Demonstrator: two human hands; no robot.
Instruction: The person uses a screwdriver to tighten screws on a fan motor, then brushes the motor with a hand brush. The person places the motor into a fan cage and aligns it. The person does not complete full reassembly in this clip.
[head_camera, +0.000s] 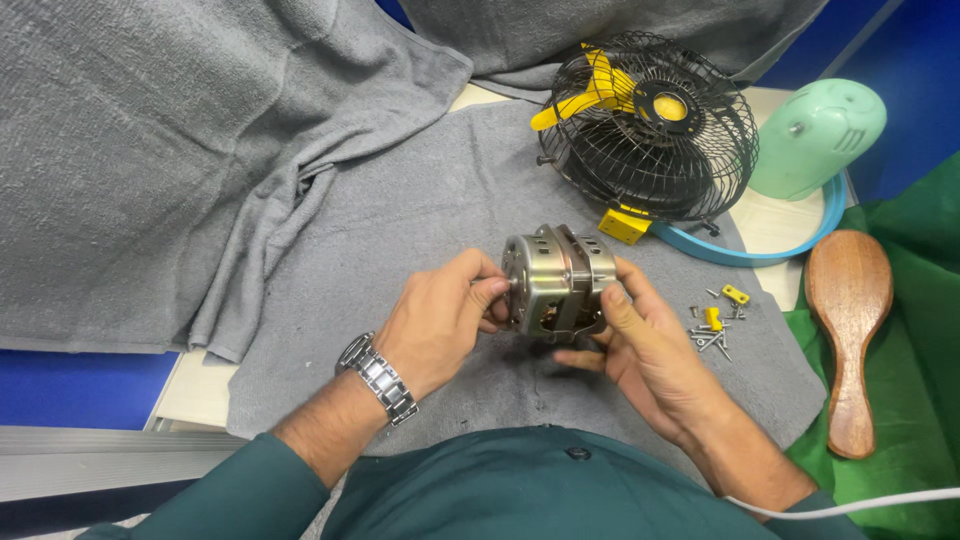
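A silver metal fan motor (555, 275) is held above a grey towel (400, 220), its slotted housing facing up. My right hand (650, 355) grips it from the right, thumb on its side. My left hand (440, 320), with a metal watch on the wrist, pinches the shaft end at the motor's left. Both hands are in the middle of the head view.
A black wire fan cage (700, 150) with yellow blades (590, 90) lies behind. A mint green housing (815, 135) and a blue ring (760, 255) sit at the back right. Several loose screws and yellow clips (715, 325) lie right of the motor, beside a wooden brush (848, 330). A white cable (850, 505) crosses bottom right.
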